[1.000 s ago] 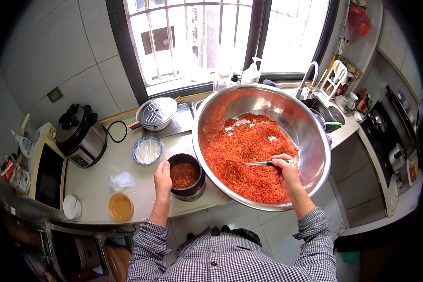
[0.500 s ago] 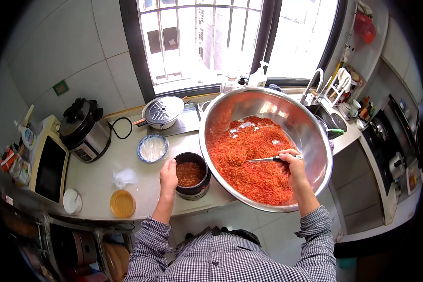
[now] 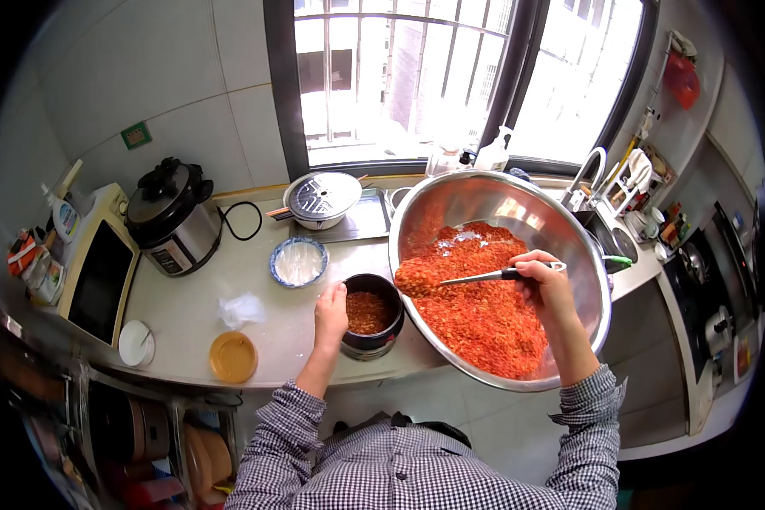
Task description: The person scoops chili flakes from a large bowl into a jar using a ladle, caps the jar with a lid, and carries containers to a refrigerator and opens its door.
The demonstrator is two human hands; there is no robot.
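My right hand (image 3: 546, 287) is closed around the dark handle of a long-handled spoon (image 3: 480, 278). A heap of red chopped chili covers the spoon's head, near the left wall of a large tilted steel basin (image 3: 588, 319). More chopped chili (image 3: 497, 327) lies spread over the basin's bottom. My left hand (image 3: 331, 316) is wrapped against the left side of a dark round pot (image 3: 390, 340), its thumb up near the rim. Reddish-brown chopped food (image 3: 367, 313) fills part of that pot, which stands just left of the basin.
Left on the counter are a blue-rimmed bowl (image 3: 299, 262), a crumpled plastic bag (image 3: 241, 311), an amber dish (image 3: 233, 357) and a small white bowl (image 3: 136, 343). Behind stand a pressure cooker (image 3: 174, 217) and a lidded pot (image 3: 323, 200). A sink faucet (image 3: 588, 174) rises at right.
The spoon, now heaped with chili, has moved left and up from the middle of the basin toward its left wall. My left hand stays on the pot. The camera view has shifted slightly.
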